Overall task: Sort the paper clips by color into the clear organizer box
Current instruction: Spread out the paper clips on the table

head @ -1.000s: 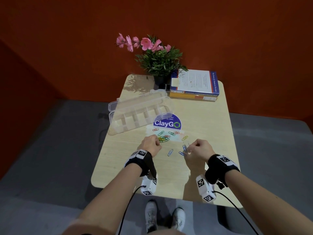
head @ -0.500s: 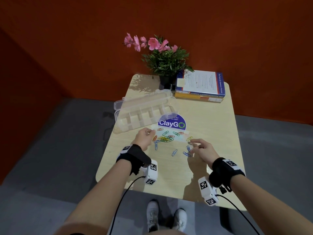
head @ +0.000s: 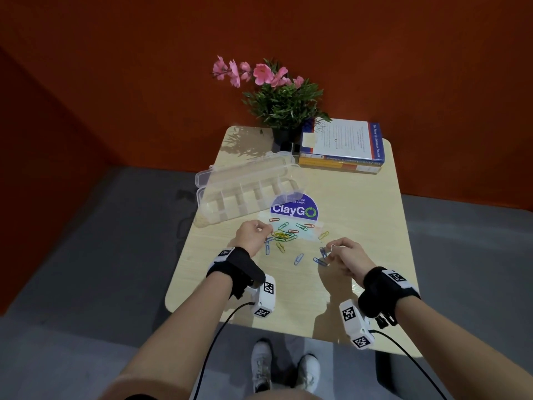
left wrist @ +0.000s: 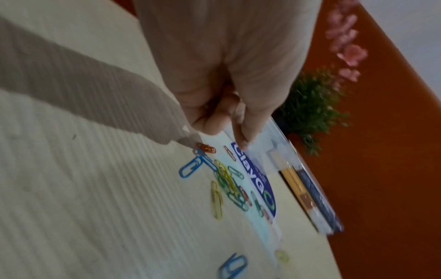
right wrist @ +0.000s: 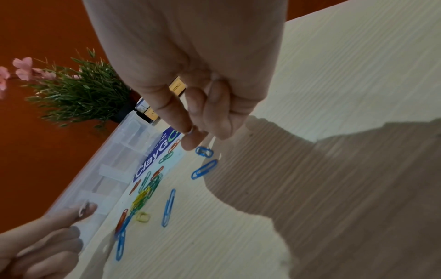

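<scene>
The clear organizer box [head: 245, 192] lies open at the table's back left, and its compartments look bare. In front of it a pile of coloured paper clips [head: 284, 235] is scattered, with loose blue clips [head: 298, 258] nearer me. My left hand [head: 266, 228] hovers at the pile's left edge with curled fingers. A red clip [left wrist: 206, 148] lies on the table just under the fingertips [left wrist: 207, 122], and I see none held. My right hand [head: 331, 252] pinches a small white clip [head: 334, 247] between thumb and forefinger, above two blue clips [right wrist: 204, 151].
A potted plant with pink flowers [head: 284, 102] and a stack of books [head: 343, 145] stand along the back edge. A blue ClayGo sticker [head: 294, 210] lies between box and clips. The pale wooden table [head: 360, 215] is small, with grey floor on both sides.
My left hand moved from the pile's near side up toward the box's front wall and stayed there. My right hand's fingers reached out, then curled in and rose slightly with the white clip.
</scene>
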A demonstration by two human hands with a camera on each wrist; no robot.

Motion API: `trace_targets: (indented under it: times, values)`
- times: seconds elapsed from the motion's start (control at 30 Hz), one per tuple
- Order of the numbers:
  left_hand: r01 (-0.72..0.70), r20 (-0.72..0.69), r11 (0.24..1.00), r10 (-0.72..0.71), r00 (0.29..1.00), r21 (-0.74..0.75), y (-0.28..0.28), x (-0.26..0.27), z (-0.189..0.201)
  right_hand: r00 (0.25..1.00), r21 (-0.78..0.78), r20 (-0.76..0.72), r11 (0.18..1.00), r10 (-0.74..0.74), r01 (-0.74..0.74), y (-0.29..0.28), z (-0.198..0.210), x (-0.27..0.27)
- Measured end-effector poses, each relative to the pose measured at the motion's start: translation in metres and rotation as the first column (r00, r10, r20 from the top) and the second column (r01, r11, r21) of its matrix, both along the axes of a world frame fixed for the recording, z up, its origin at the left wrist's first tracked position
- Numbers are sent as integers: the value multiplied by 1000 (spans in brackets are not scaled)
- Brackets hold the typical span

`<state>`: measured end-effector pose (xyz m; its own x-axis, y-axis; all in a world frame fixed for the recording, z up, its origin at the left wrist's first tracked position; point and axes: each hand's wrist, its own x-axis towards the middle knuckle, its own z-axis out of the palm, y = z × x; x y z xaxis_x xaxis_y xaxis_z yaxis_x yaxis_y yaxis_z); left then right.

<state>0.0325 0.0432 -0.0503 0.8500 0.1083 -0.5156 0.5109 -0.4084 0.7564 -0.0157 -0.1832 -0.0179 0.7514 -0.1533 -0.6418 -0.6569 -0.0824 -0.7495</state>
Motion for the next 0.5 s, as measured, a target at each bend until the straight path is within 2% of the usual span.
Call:
trace_targets:
  times: [0.07, 0.17, 0.3, 0.4, 0.5]
  values:
    - [-20, -15, 999, 20, 1000, 47, 1, 1, 5, 1000, -13, -22, 1000, 9, -10, -3, -5, -1]
    - [-183, -80, 979, 176, 981, -91, 5, 1, 14, 998, -4, -59, 1000, 20, -20, -6, -7, -2]
    - [-426, -150, 849, 399, 905, -313, 17, 0, 15, 996, 52, -88, 998, -32, 37, -6, -5, -3]
    - [-445, -177, 743, 416, 892, -499, 29, -5, 31, 985, 132, -133, 983, -110, 127, -4, -2, -1]
    - [-424, -167, 683, 411, 896, -595, 45, 0, 44, 986, 179, -143, 977, -91, 116, 2, -2, 3]
